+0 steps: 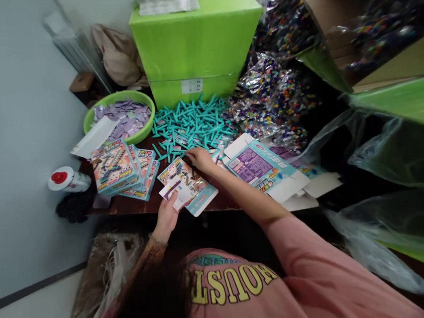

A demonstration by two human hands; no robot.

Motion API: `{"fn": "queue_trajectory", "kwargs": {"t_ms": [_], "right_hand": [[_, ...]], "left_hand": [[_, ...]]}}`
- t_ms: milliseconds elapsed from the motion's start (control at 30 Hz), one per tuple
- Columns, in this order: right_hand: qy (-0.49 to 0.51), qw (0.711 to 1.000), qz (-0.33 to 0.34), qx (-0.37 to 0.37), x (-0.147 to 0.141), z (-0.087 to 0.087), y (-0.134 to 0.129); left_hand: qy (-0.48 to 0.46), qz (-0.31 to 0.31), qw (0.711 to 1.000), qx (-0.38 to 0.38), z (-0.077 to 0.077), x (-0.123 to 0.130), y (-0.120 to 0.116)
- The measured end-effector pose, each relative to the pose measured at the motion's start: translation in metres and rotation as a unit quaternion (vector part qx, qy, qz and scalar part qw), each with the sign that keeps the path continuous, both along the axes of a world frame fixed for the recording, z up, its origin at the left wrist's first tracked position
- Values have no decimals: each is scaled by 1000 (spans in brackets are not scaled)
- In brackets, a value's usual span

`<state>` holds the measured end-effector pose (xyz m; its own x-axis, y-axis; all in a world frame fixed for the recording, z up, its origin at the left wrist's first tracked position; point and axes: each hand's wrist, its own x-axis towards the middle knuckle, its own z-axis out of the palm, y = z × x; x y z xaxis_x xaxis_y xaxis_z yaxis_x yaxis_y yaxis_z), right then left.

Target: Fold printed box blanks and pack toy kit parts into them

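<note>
My left hand [167, 216] grips a small white card with purple print [181, 194], thumb on top. Partly under that card is a printed toy box [201, 200] with a pale blue side flap, lying at the table's front edge. My right hand [199, 158] reaches over the box's far end, at the near edge of a heap of teal plastic sticks [193, 123]. Its fingers are closed together, and whatever they hold is hidden. To the right, flattened printed boxes [252, 162] lie with their white flaps spread.
Stacked toy boxes [113, 166] stand at left, before a green basin [145, 130] of purple packets. A white canister with a red lid [73, 180] is beside them. Behind the sticks rises a large green carton [193, 46]; bags of colourful beads [273, 93] pile up at right.
</note>
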<state>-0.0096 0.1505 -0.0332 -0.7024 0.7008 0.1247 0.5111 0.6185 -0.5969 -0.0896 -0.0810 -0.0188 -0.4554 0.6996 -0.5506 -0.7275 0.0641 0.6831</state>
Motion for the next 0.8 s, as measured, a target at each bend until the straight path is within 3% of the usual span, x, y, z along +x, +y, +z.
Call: {"fn": "queue_trajectory", "kwargs": {"t_ms": [133, 267, 333, 400, 500, 533, 600, 700, 800], "right_hand": [[-44, 999, 7, 1, -50, -4, 35], [-46, 999, -7, 9, -60, -5, 34], [3, 1000, -12, -4, -52, -2, 19], [102, 991, 24, -84, -36, 2, -7], [222, 923, 127, -287, -6, 9, -60], [235, 901, 133, -339, 4, 11, -79], [252, 882, 76, -390, 20, 12, -109], [292, 872, -51, -390, 38, 11, -134], [325, 858, -83, -389, 52, 11, -143]], "left_hand": [[20, 6, 1000, -10, -4, -10, -10], [54, 19, 998, 6, -4, -28, -21], [75, 38, 996, 21, -6, -35, -23], [94, 57, 993, 29, -9, -38, -21], [138, 52, 989, 25, -17, -33, -11], [158, 43, 986, 22, -19, -29, -7], [193, 25, 981, 19, -22, -16, 1], [198, 13, 980, 30, -21, 8, 8], [169, 10, 984, 53, -17, 29, 9]]}}
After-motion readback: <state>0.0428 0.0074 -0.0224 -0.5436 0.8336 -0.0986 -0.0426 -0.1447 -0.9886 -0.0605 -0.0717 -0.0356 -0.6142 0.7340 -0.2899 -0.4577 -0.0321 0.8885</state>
